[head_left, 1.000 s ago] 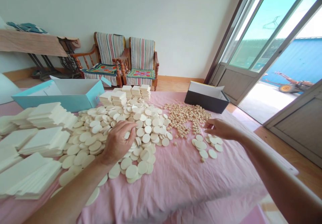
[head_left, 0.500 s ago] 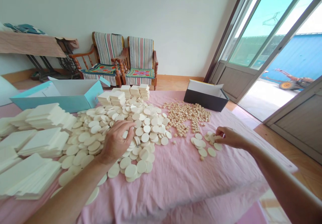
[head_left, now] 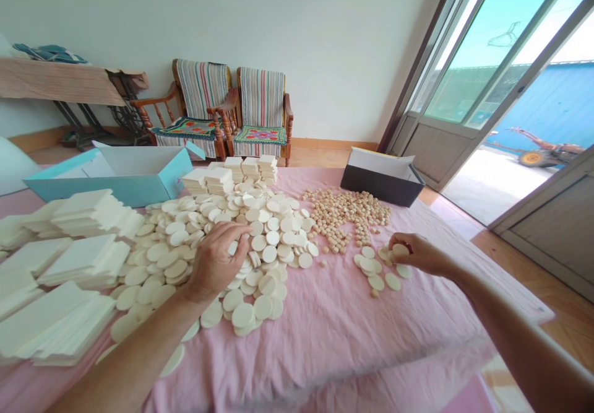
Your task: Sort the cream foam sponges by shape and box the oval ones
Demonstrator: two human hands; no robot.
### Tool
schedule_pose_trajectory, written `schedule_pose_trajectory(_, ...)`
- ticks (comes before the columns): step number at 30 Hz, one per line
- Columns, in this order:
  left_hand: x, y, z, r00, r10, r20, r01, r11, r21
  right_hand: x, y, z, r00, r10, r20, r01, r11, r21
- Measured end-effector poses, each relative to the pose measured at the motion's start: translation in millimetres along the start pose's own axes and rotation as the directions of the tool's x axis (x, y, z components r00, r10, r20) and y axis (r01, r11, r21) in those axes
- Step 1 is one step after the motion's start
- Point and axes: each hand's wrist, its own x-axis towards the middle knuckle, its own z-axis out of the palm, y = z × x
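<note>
My right hand (head_left: 420,255) is closed on a pale round disc (head_left: 400,249), pinched at its edge above a small scatter of discs (head_left: 369,265) at the table's right side. My left hand (head_left: 217,258) rests over the large heap of cream-coloured discs (head_left: 262,304), its fingers loosely bent. Discs show in the gap between its thumb and forefinger, which stay apart. The undersides of its fingers are partly hidden. Between the two hands, farther back, lies a spread of small light-brown wooden pieces (head_left: 343,218).
Stacks of cream square pieces (head_left: 77,261) fill the left side. A light-blue box (head_left: 106,184) and a black box (head_left: 383,181) stand at the back of the pink-covered table (head_left: 334,326). Two wooden armchairs (head_left: 262,106) are beyond it, with a doorway at right.
My right hand has shifted slightly left, and the disc in its fingers now shows its round face. My left hand stays in place on the heap.
</note>
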Motion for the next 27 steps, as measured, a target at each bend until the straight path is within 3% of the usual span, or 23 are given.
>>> schedule_pose_trajectory(6,0,-1,0,1.0,-0.011,0.016,0.011,1.0,0.005,6,0,-22,0.991,0.124,-0.049,-0.111,0.97,0.215)
schedule_pose_trajectory(10,-1,-1,1,1.0,-0.004,0.001,0.004,1.0,0.01,1,-2,-36,0.985,0.135,-0.107,-0.06,0.85,0.523)
schedule_pose_trajectory(12,-1,-1,1,1.0,0.001,0.001,-0.001,1.0,0.01,0,2,-35,0.99,0.125,-0.072,-0.058,0.805,0.59)
schedule_pose_trajectory(15,-1,-1,1,1.0,0.004,0.007,-0.004,1.0,0.007,5,11,-22,0.994,0.11,0.008,-0.101,0.876,0.471)
schedule_pose_trajectory(19,0,-1,1,1.0,0.007,0.002,-0.007,1.0,0.01,19,19,-3,0.994,0.08,-0.075,-0.067,0.984,0.165)
schedule_pose_trajectory(22,0,0,0,1.0,0.009,0.004,-0.009,1.0,0.013,24,15,3,0.995,0.033,-0.096,-0.03,0.999,0.029)
schedule_pose_trajectory(27,0,-1,0,1.0,0.008,0.005,-0.008,1.0,0.007,17,2,-1,0.982,0.165,-0.087,-0.166,0.986,0.0)
